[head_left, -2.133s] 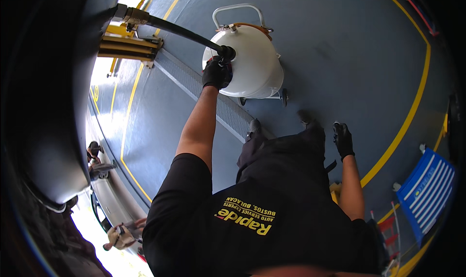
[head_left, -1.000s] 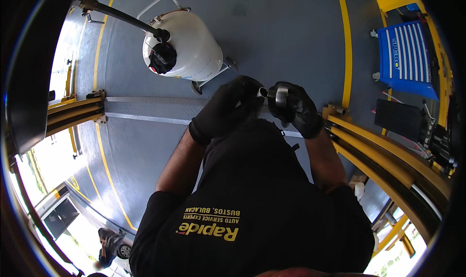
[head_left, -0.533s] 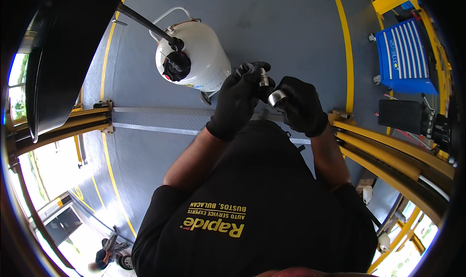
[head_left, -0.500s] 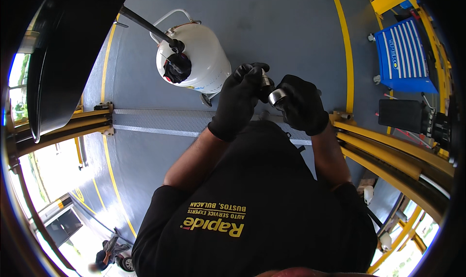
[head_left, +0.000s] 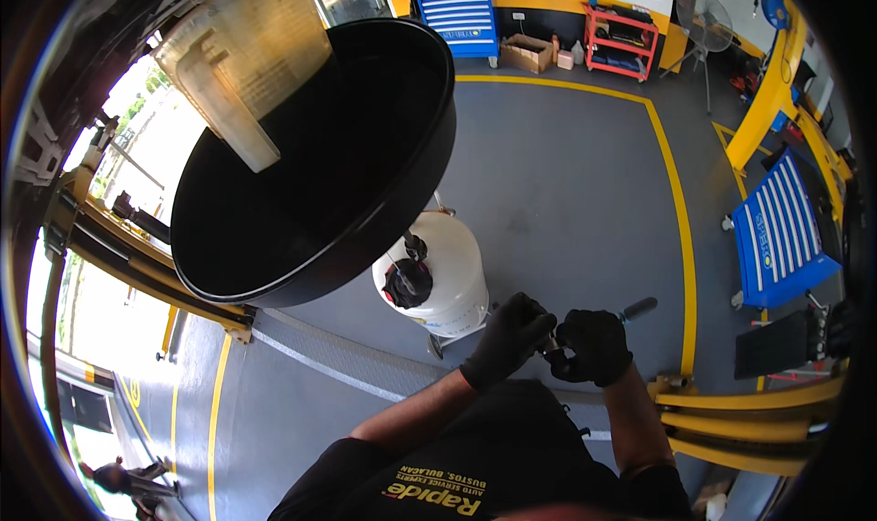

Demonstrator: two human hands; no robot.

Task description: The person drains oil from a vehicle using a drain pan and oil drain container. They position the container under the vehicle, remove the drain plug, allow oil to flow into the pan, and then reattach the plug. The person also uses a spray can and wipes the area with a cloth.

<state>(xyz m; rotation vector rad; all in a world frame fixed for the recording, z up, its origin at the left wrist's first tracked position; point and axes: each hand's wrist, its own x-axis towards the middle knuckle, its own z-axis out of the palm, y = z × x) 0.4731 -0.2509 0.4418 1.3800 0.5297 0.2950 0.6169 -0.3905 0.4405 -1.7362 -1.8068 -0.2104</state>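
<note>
1 left hand (head_left: 512,338), 1 right hand (head_left: 596,347), 1 dark-handled tool (head_left: 640,309), just 1 big black pan (head_left: 343,147), 1 white wheeled tank (head_left: 459,270), 2 blue drawer cabinets (head_left: 781,233) tho, 1 red cart (head_left: 623,21), 1 standing fan (head_left: 704,19), plus just 1 cardboard box (head_left: 527,59)

Both bare forearms (head_left: 416,413) reach forward; the black-gloved left hand (head_left: 508,343) sits just beside the black-gloved right hand (head_left: 594,347), fingers (head_left: 533,318) curled on each.

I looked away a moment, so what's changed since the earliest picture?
The left hand moved away from the white tank, rightward, while the right hand came in leftward; both now hold a small metal part between them. The tank still stands on the floor.
</note>
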